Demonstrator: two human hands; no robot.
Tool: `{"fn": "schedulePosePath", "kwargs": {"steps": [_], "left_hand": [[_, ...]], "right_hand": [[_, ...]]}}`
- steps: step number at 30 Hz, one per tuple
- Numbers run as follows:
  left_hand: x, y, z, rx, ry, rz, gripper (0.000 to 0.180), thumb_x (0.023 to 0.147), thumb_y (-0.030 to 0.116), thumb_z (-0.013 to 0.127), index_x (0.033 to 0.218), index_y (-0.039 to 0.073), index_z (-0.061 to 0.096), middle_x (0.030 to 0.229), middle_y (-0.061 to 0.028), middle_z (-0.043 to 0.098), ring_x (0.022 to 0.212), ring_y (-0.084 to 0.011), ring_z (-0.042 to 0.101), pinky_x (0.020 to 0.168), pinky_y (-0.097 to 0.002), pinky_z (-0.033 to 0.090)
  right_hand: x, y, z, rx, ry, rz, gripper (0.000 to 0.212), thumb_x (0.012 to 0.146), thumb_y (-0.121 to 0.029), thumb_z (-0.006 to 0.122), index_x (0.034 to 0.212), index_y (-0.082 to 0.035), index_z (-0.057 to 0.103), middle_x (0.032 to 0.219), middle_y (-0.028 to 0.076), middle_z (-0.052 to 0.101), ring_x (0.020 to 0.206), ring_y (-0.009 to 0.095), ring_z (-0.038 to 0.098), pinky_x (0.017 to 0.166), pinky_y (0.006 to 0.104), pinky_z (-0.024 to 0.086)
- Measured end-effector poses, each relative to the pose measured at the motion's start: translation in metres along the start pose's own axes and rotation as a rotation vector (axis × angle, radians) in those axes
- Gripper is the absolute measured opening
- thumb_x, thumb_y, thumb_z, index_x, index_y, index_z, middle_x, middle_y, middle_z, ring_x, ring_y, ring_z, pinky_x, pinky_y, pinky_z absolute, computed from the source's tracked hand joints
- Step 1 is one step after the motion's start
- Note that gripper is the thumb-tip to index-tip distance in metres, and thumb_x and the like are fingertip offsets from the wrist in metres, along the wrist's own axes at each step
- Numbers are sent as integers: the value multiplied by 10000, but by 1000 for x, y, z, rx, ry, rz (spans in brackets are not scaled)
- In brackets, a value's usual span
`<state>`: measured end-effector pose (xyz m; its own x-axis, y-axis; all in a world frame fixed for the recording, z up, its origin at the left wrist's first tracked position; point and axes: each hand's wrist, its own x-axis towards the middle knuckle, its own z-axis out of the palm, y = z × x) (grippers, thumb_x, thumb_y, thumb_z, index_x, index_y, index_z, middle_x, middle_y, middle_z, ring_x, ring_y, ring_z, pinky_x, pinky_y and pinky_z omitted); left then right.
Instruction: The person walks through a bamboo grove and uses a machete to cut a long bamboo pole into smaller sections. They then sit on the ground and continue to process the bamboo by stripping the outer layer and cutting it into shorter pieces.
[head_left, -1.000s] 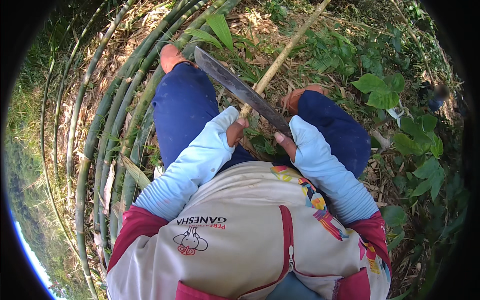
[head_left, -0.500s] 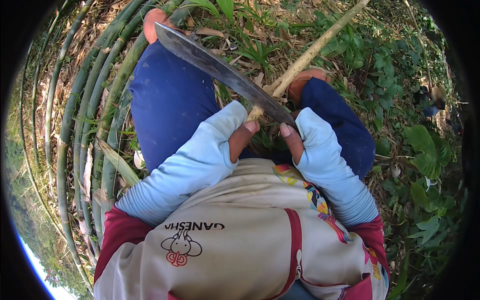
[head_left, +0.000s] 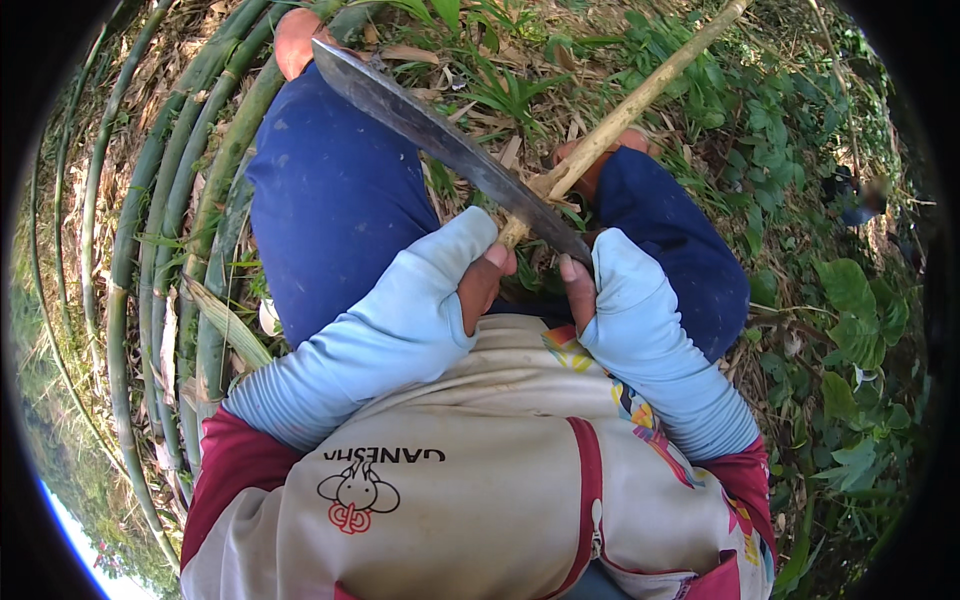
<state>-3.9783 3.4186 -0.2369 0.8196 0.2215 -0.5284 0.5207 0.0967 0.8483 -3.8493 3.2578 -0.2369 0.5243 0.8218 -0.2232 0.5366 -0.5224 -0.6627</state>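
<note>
My left hand (head_left: 484, 286) is closed round the near end of a peeled, pale wooden stick (head_left: 640, 105), which slants away to the upper right. In my right hand (head_left: 579, 290) is the grip end of a machete (head_left: 430, 140); its fingers are mostly hidden under the light blue sleeve. The long dark blade points to the far left and lies across the stick, just beyond my left hand. Where the two cross, the stick has a knotty, lightly shaved patch. Both hands are in front of my waist, between my bent knees.
Several long green bamboo poles (head_left: 130, 250) run along my left side. My blue-trousered legs (head_left: 340, 200) are on both sides of the tools, and the blade tip is over my left knee near the foot. Leafy plants (head_left: 850, 310) and dry leaves cover the ground.
Very little differs. My right hand and the machete grip have shifted slightly toward my body, and the stick's far end has swung a little to the right. Both holds are the same.
</note>
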Motion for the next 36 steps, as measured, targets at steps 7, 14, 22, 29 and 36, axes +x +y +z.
{"fn": "schedulePosePath", "kwargs": {"steps": [7, 14, 22, 29, 36], "left_hand": [[3, -17, 5, 133, 33, 177, 51, 924, 30, 487, 877, 12, 479, 677, -96, 453, 593, -210, 429, 554, -311, 376], [8, -21, 5, 248, 90, 272, 86, 899, 34, 511, 843, 16, 449, 678, -201, 464, 605, -406, 456, 545, -405, 381], [9, -24, 3, 267, 134, 262, 96, 905, 53, 508, 835, 25, 449, 649, -202, 450, 591, -420, 432, 525, -409, 368], [10, -24, 6, 279, 147, 166, 99, 910, 64, 509, 837, 25, 455, 632, -202, 444, 578, -417, 412, 512, -403, 365], [12, -27, 9, 292, 161, 232, 75, 913, 64, 504, 863, 22, 467, 651, -210, 473, 591, -415, 433, 528, -389, 385]], "right_hand": [[5, -4, 0, -21, -101, 102, 186, 859, -172, 610, 812, -34, 495, 627, 184, 523, 569, 385, 544, 511, 438, 423], [15, -7, 3, -44, -163, 150, 181, 856, -175, 610, 829, -35, 498, 623, 183, 531, 571, 386, 556, 515, 451, 425], [24, -7, 6, -97, -180, 66, 163, 864, -175, 591, 856, -40, 500, 650, 190, 546, 589, 394, 560, 524, 449, 429], [30, -7, 10, -136, -167, 27, 178, 870, -192, 592, 875, -41, 497, 633, 193, 543, 583, 402, 554, 520, 456, 424], [37, -8, 7, -64, -222, 49, 164, 882, -192, 568, 900, -39, 510, 676, 194, 555, 613, 401, 557, 538, 457, 427]]}}
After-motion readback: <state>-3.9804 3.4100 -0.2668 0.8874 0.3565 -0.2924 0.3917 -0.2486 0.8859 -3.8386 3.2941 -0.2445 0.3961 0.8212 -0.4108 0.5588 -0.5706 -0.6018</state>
